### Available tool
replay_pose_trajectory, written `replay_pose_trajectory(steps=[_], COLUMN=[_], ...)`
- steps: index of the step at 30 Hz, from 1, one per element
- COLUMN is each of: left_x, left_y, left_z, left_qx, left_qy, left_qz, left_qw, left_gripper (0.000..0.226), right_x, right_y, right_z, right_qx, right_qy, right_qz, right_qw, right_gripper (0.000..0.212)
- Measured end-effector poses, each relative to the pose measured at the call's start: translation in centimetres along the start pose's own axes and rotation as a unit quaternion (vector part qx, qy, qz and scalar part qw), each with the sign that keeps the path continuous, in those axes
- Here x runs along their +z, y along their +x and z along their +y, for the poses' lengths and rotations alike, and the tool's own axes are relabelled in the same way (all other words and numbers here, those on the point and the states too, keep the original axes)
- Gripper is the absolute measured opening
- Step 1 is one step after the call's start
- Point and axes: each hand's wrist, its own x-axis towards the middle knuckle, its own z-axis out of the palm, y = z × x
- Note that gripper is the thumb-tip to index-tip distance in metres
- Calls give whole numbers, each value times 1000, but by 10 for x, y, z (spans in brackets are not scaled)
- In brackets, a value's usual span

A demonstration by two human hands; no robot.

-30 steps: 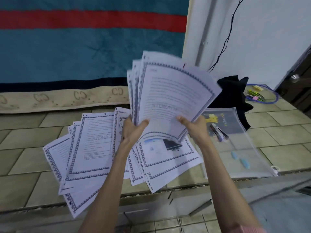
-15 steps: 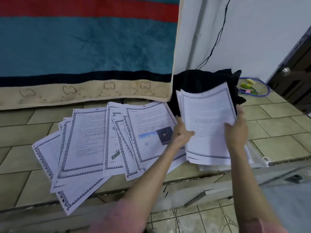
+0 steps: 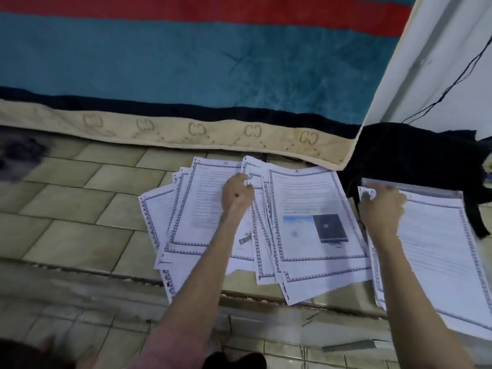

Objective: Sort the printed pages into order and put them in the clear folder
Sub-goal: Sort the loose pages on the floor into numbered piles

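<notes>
Several printed pages (image 3: 306, 203) with patterned borders lie fanned out on the tiled ledge; the top one shows two pictures. My left hand (image 3: 237, 195) rests on the fan's upper middle, fingers bent down onto the sheets. It is too blurred to tell if it pinches one. A gathered stack of pages (image 3: 436, 249) lies at the right on the clear folder (image 3: 426, 189), of which only the top edge shows. My right hand (image 3: 380, 209) grips the stack's upper left corner.
A blue and red blanket (image 3: 186, 70) hangs behind the pages, its beige hem reaching the tiles. A black cloth (image 3: 399, 155) lies behind the folder, below a dark cable (image 3: 452, 86) on the white wall. The ledge drops off at its front edge (image 3: 80, 275).
Both hands brought the raised stack down to the right onto the folder. My left hand then let go and moved left onto the fanned pages. The camera turned left.
</notes>
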Motion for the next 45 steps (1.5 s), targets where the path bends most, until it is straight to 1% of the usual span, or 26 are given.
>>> replay_pose_trajectory(steps=[2,3,5,7,9,10,12,13,14,16,17,19,20,22,24,26,27,28,29,31,33,35,37,40,43,45], left_x=[-44,-62,-84,-96,-102,-104,-110,-113,-115,-115,-113,-105,-101,-94,-94,-98,-100,-103,-105,-105,-105,-108,-115,-135,-162,-177], left_y=[16,19,17,13,11,12,11,10,9,5,2,-3,-3,1,10,19,21,21,20,22,28,29,25,18,0,-20], left_z=[-34,-49,-72,-88,-100,-103,-103,-99,-96,-83,-76,-61,-57,-58,-72,-94,-104,-110,-113,-113,-116,-118,-109,-64,0,41], left_qx=[-80,-122,-195,-227,-212,-195,-174,-167,-159,-159,-152,-133,-121,-104,-102,-138,-178,-221,-255,-289,-300,-273,-220,-131,-67,26], left_qy=[58,84,98,89,55,23,-22,-36,-54,-117,-154,-187,-188,-189,-189,-86,-18,33,59,43,-19,-69,-61,-15,27,35], left_qz=[75,93,88,73,77,86,84,65,42,-19,-57,-125,-147,-150,-96,27,86,120,131,142,185,220,224,250,332,374], left_qw=[992,985,972,967,973,977,981,983,985,980,975,965,964,965,972,986,980,967,956,946,936,934,948,959,941,927], left_gripper=[36,37,38,36,30,27,25,22,20,31,32,33,33,31,31,36,40,46,51,58,58,40,25,21,18,18], right_x=[35,51,80,103,120,126,136,139,139,136,133,130,132,137,137,137,136,136,135,136,136,138,137,125,125,129], right_y=[-20,-35,-66,-96,-115,-119,-120,-118,-114,-105,-101,-94,-90,-82,-76,-73,-72,-73,-74,-77,-84,-92,-100,-107,-111,-114], right_z=[-58,-86,-137,-176,-198,-204,-210,-212,-214,-216,-217,-214,-211,-202,-192,-187,-186,-187,-190,-196,-202,-206,-211,-223,-227,-227], right_qx=[-113,-149,-218,-243,-226,-199,-138,-104,-68,-6,8,15,18,24,24,14,8,5,1,-5,-6,-26,-48,-12,-14,-33], right_qy=[86,120,165,184,171,161,166,189,216,262,282,318,333,337,307,281,276,272,270,272,267,242,227,253,253,233], right_qz=[-76,-128,-230,-325,-402,-429,-452,-455,-461,-483,-493,-479,-463,-436,-439,-444,-444,-443,-444,-453,-468,-482,-503,-544,-563,-572], right_qw=[987,973,934,895,871,866,866,864,858,835,823,818,821,834,844,851,853,854,854,849,842,842,833,800,787,785], right_gripper=[31,28,28,30,35,40,51,57,62,68,69,67,61,44,38,41,42,42,40,39,40,45,53,67,80,85])
